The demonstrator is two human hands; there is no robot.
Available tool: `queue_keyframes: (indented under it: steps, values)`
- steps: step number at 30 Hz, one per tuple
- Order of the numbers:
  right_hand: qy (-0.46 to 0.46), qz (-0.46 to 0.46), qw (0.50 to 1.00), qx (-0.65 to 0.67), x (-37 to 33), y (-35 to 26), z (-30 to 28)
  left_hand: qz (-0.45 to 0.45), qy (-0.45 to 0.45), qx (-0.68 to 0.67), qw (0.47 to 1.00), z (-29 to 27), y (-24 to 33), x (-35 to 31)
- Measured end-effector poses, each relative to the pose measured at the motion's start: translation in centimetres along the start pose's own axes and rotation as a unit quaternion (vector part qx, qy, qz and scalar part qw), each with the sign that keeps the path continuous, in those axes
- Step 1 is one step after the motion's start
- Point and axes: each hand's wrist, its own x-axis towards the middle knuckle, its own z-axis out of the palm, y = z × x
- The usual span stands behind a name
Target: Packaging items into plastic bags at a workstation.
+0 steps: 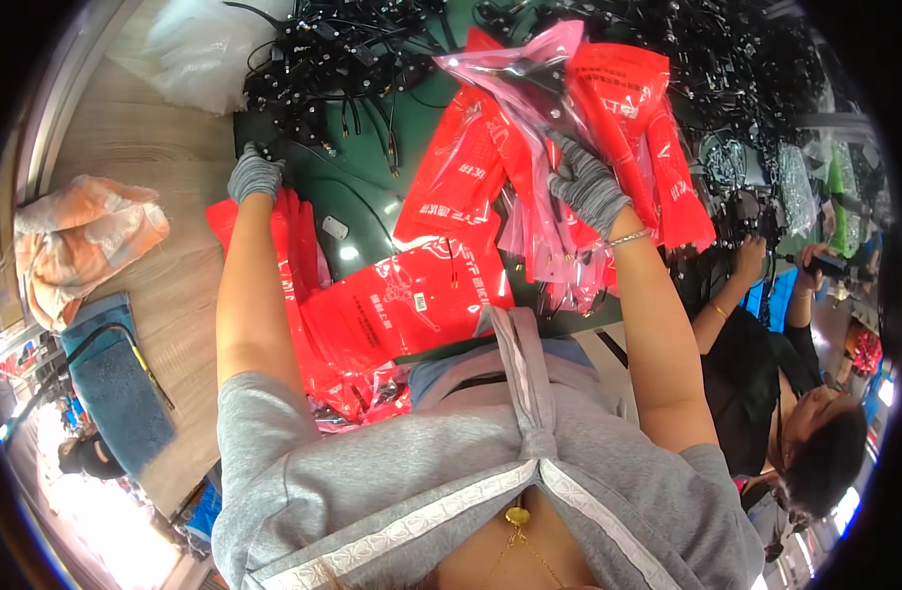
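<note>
My left hand, in a grey knitted glove, reaches to the green table's left edge by a heap of black cabled parts. Its fingers are drawn together at a small black piece, whose kind is too small to make out. My right hand, gloved alike, grips a red and pink see-through plastic bag with something black inside. More red printed bags lie under and around that hand. In front of me a flat red bag lies over the near table edge, beside a stack of red bags.
More black cabled parts cover the far right. A small white tag lies on the green tabletop. Left are clear plastic wrapping, an orange-white cloth and a blue towel. At right, a co-worker handles parts.
</note>
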Motion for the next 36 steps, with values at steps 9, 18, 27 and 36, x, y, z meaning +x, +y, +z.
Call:
queue_keyframes:
  steps: [9, 18, 27, 36]
  values:
    - [0.054, -0.153, 0.94, -0.3, -7.9, -1.1, 3.1, 0.141, 0.223, 0.25, 0.931, -10.5, -1.9, -5.8]
    - [-0.068, -0.044, 0.962, 0.26, -13.4, -7.6, 0.2, 0.462, 0.423, 0.125, 0.769, -16.8, 0.8, -20.7]
    - [-0.32, -0.232, 0.899, 0.189, -15.1, -8.5, 2.0, 0.544, 0.604, -0.065, 0.579, -16.8, 8.6, -36.6]
    - [-0.085, -0.209, 0.971, 0.073, -18.7, -7.3, 1.1, 0.378, -0.216, -0.799, 0.414, -11.6, 10.1, -39.8]
